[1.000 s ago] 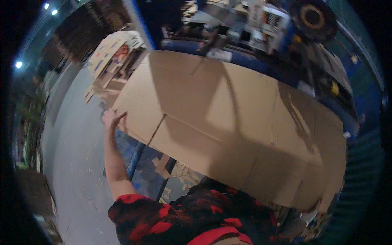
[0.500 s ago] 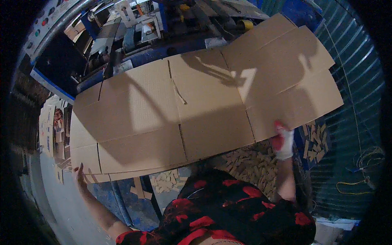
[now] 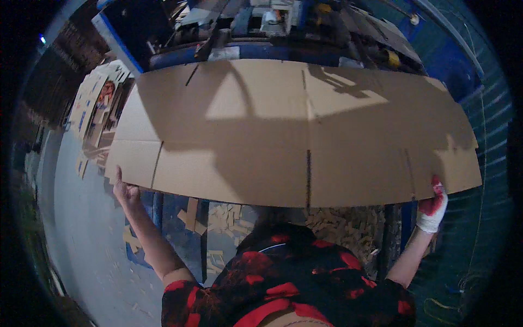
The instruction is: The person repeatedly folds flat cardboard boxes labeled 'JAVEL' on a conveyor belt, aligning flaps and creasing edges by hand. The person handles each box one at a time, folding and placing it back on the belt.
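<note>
A wide, flat cardboard box blank (image 3: 261, 131) with dark slots and crease lines spans the view in front of me. My bare left hand (image 3: 126, 191) grips its near left edge, thumb on top and fingers underneath. Near the right end, my right hand (image 3: 433, 207), in a white and red glove, holds the same edge with its thumb above the board. Most fingers of both hands are hidden beneath the sheet. Its far edge lies by the front of a blue machine (image 3: 256, 54). Shadows fall over the board.
Cardboard offcuts (image 3: 348, 223) are heaped below the board, with more scraps (image 3: 226, 220) on the floor nearby. Stacked cardboard (image 3: 98, 103) stands at the left. A green corrugated wall (image 3: 493, 152) runs along the right, with yellow cord (image 3: 438, 310) near its foot.
The cardboard blank has swung from a slant to nearly level. My right hand has moved right along its near edge; the left hand now has a fuller grip. My view has shifted too.
</note>
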A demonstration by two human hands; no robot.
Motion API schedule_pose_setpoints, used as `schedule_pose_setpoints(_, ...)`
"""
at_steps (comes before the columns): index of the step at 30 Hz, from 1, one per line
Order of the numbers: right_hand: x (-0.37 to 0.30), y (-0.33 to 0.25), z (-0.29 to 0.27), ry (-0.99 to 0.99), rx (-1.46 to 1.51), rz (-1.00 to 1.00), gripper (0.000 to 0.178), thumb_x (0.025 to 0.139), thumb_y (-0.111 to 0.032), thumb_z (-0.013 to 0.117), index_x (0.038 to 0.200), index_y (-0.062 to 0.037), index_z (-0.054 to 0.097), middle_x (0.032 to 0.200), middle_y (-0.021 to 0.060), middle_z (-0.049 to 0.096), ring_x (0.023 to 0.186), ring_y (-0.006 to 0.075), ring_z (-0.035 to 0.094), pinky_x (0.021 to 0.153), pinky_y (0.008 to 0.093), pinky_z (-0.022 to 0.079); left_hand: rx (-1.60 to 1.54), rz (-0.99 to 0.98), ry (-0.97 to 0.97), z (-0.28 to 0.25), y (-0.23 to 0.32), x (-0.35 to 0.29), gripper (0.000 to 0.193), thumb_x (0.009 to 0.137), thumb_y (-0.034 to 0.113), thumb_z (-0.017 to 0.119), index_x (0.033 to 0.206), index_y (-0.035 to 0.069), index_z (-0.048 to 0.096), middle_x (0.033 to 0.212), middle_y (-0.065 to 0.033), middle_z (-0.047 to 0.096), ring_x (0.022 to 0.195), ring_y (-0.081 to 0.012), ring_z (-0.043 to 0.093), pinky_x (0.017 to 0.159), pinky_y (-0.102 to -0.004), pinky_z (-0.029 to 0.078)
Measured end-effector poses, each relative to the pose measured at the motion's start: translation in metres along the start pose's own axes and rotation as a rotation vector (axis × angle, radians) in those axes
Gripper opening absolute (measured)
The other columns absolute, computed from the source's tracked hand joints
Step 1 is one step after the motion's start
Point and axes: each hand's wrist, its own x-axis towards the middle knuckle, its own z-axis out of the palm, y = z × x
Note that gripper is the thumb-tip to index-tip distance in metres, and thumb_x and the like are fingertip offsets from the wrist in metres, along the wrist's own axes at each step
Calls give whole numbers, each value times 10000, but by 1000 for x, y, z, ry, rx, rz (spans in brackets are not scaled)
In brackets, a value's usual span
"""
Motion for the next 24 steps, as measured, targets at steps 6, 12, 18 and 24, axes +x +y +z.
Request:
schedule_pose_setpoints(6, 2, 0, 39, 2, -622, -313, 455, 734, -31, 630, 1181, -32, 543, 1142, 79, 580, 1047, 235, 549, 960, 392, 427, 73, 65, 33, 36, -10, -38, 369, 928, 192, 550, 1225, -27, 536, 1237, -147, 566, 1110, -249, 568, 966, -419, 455)
schedule_pose_setpoints(12, -24, 122, 30, -392, -1546, -711, 302, 821, -64, 601, 1116, 1, 605, 1115, 126, 630, 1068, 332, 573, 963, 442, 426, 849, 450, -517, 119, -59, -158, 474, 794, -61, 591, 1258, 28, 540, 1284, -132, 542, 1184, -270, 506, 1019, -377, 380)
schedule_pose_setpoints(18, -9, 143, 72, -685, -2082, -1277, 242, 835, -137, 559, 1060, -87, 635, 1107, 109, 618, 1047, 350, 580, 915, 598, 412, 1980, 1090, -1171, 139, -112, -181, 577, 796, 169, 610, 1352, 256, 482, 1406, -80, 440, 1246, -397, 412, 1015, -642, 281)
schedule_pose_setpoints(24, -14, 143, 63, -691, -2110, -1194, 350, 776, -146, 571, 1121, -98, 602, 1195, 110, 577, 1077, 371, 558, 938, 605, 389, 1980, 1091, -1240, 142, -110, -179, 565, 777, 209, 598, 1328, 283, 497, 1423, -56, 417, 1251, -398, 403, 986, -694, 255)
